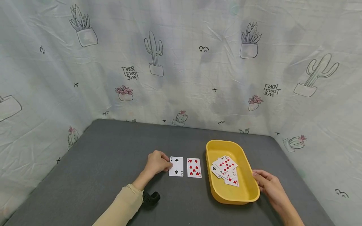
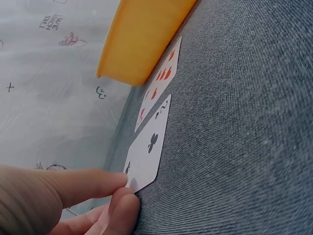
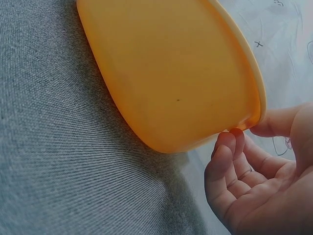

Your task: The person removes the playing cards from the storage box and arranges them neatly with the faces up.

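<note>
L hand (image 1: 159,161) pinches 2 of clubs (image 1: 176,171) by its left edge, thumb & fingertips closed on it; card's face-up on grey table (image 1: 113,141), approx. mid-scene. 7 of hearts (image 1: 194,168) lies face-up just to the right, w/ small gap. Yellow tray (image 1: 217,191) further right, loose card pile (image 1: 224,168) inside. R hand (image 1: 271,186) grips tray's right side, near half, fingers curled.

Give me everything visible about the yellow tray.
The yellow tray is a plastic-looking, rounded oblong with raised walls, a rim and a small dark speck on its outer wall. It sits open side up on the gray table, right of the seven of hearts, holding a loose, overlapping pile of playing cards. The right hand touches its right edge with its fingers.
</note>
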`<act>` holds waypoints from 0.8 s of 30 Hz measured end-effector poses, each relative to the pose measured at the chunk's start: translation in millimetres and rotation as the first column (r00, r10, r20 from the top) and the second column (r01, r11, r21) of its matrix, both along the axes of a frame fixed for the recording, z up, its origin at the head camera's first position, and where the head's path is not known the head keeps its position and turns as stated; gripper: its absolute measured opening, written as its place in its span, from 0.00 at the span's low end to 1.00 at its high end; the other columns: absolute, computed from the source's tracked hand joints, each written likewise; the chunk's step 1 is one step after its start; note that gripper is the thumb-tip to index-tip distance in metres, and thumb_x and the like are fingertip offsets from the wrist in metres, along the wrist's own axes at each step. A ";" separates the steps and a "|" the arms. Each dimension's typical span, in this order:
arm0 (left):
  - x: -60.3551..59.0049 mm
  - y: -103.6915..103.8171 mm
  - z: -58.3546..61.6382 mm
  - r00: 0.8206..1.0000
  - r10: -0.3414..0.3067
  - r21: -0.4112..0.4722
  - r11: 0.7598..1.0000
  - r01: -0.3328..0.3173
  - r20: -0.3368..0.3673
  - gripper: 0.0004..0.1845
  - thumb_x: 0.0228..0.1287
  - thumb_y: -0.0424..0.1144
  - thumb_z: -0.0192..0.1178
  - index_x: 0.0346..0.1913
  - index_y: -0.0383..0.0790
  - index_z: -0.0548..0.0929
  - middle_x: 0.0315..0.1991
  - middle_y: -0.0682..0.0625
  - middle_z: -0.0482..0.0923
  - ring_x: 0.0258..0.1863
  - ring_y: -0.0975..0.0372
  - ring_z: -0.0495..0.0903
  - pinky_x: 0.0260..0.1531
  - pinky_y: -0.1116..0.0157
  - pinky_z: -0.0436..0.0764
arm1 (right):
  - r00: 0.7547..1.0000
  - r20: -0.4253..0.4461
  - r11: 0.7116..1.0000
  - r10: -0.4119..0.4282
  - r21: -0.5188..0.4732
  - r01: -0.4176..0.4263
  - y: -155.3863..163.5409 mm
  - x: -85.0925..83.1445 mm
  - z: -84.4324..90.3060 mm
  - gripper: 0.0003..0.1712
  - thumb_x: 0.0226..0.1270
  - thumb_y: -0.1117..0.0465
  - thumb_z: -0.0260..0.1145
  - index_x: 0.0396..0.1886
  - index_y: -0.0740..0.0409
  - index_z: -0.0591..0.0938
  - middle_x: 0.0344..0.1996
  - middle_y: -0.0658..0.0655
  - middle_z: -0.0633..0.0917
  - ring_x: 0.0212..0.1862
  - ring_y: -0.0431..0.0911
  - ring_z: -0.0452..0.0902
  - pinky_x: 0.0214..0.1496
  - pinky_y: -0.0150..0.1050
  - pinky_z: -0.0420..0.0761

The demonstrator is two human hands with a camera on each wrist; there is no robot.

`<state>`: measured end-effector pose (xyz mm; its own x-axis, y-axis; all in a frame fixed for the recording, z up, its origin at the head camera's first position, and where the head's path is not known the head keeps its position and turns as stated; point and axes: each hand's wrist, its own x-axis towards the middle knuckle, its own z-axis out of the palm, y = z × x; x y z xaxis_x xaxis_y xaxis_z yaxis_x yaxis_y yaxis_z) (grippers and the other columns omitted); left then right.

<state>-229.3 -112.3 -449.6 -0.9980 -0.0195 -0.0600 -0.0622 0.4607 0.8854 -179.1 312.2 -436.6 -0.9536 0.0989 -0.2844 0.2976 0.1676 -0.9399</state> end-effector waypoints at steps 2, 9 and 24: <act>0.0 0.4 -0.4 1.000 0.000 0.023 1.000 -0.001 0.002 0.07 0.47 0.25 0.72 0.30 0.30 0.83 0.19 0.48 0.81 0.17 0.58 0.83 0.19 0.63 0.84 | 1.000 -0.003 1.000 0.000 -0.002 0.000 0.8 0.5 -0.7 0.29 0.73 0.51 0.63 0.61 0.71 0.73 0.43 0.55 0.84 0.41 0.45 0.82 0.41 0.41 0.84; 0.6 3.2 -1.7 1.000 -0.013 0.058 0.998 0.012 0.004 0.06 0.51 0.25 0.70 0.30 0.29 0.83 0.19 0.46 0.81 0.18 0.57 0.83 0.20 0.63 0.84 | 1.000 -0.012 1.000 -0.003 -0.008 0.003 2.9 2.5 -1.6 0.30 0.73 0.51 0.63 0.61 0.72 0.73 0.43 0.55 0.84 0.41 0.45 0.82 0.41 0.41 0.84; 2.6 1.3 -1.3 1.000 -0.026 0.068 0.997 0.025 0.013 0.06 0.52 0.25 0.70 0.31 0.29 0.82 0.20 0.46 0.82 0.19 0.56 0.84 0.21 0.63 0.84 | 0.999 -0.034 1.000 0.011 0.012 -0.011 1.8 1.9 -3.0 0.32 0.73 0.51 0.63 0.63 0.73 0.71 0.44 0.56 0.84 0.39 0.45 0.81 0.40 0.39 0.84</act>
